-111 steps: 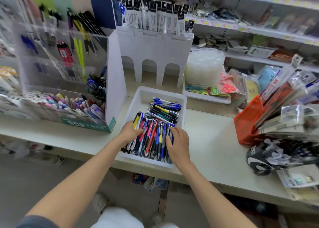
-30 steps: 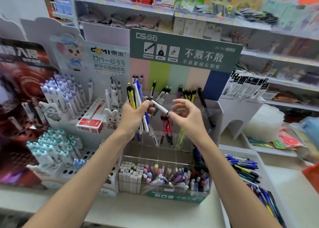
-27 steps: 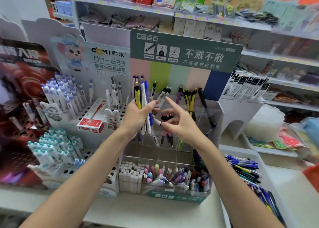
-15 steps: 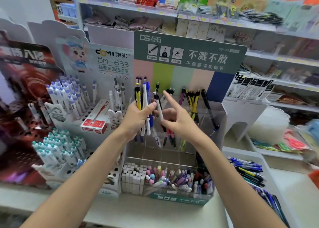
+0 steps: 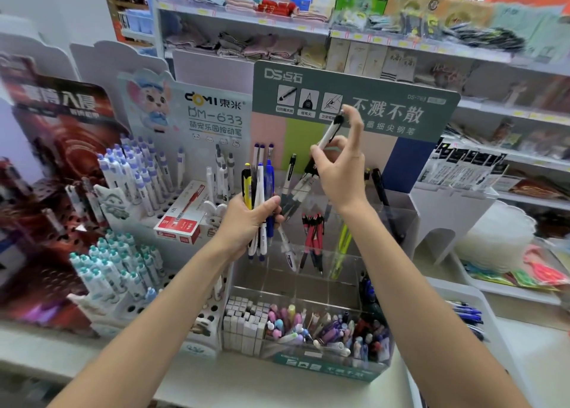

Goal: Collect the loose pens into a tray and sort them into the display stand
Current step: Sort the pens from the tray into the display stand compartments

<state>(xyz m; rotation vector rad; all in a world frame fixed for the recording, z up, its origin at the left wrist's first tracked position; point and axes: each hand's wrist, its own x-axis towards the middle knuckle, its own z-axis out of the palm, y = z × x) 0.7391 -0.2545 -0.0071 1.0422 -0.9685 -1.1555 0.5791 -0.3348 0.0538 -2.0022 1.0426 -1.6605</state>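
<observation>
Head view: a bundle (image 5: 258,205) of pens is kept upright in the left hand (image 5: 250,219), fingers wrapped tight round it, probably as a ready supply beside the stand (image 5: 311,287) so 1 can be drawn at a time. A single white pen (image 5: 327,136) with a black end is pinched by the right hand (image 5: 339,170) between thumb and curled fingers, index finger raised off it; it is tilted tip-down above the stand's far row, likely lined up for a slot holding matching pens. The tray (image 5: 468,296) sits at the right edge, near side cut off, with a few pens left in it. Exact count in the bundle cannot be told. The white pen's tip is hidden behind the right hand. Slot dividers are clear plastic and hard to make out, so the target compartment is uncertain. Left-side displays are blurred.
</observation>
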